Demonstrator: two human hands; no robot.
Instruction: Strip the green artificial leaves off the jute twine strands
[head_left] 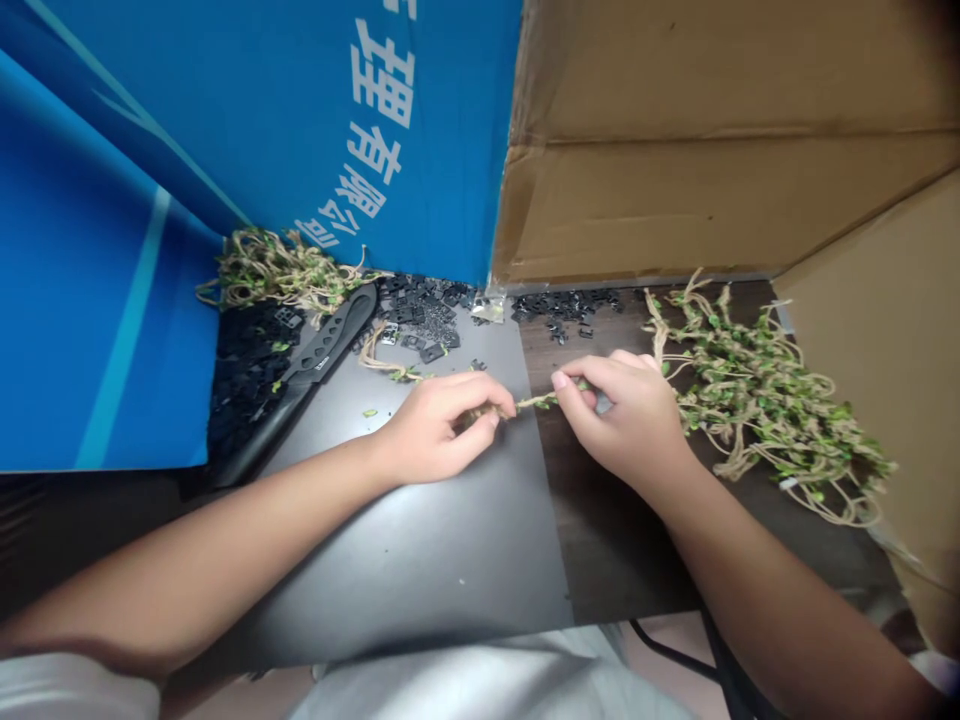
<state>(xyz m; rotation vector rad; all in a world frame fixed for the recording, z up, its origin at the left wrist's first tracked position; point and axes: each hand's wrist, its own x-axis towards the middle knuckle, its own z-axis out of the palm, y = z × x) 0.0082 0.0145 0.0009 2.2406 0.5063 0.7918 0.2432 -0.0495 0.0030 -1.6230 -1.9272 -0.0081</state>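
A thin tan twine cord with small green leaves [536, 401] is stretched between my two hands, just above the table. My left hand [446, 425] pinches it with thumb and fingers. My right hand [626, 410] is closed on the cord's other side, thumb against the forefinger. Beyond my left hand, a loose looped end of twine [373, 352] lies on the grey surface. Right beside my right hand spreads a large pile of leafy twine cords [765, 390]. What lies inside the curled fingers is partly hidden.
Another heap of leafy twine [277, 268] sits at the back left. A black tool with a holed handle [330, 335] lies near it. Small black plastic pieces [427, 310] are scattered along the back. Blue panels [262, 120] and cardboard walls [675, 200] enclose the grey-and-dark table [450, 560].
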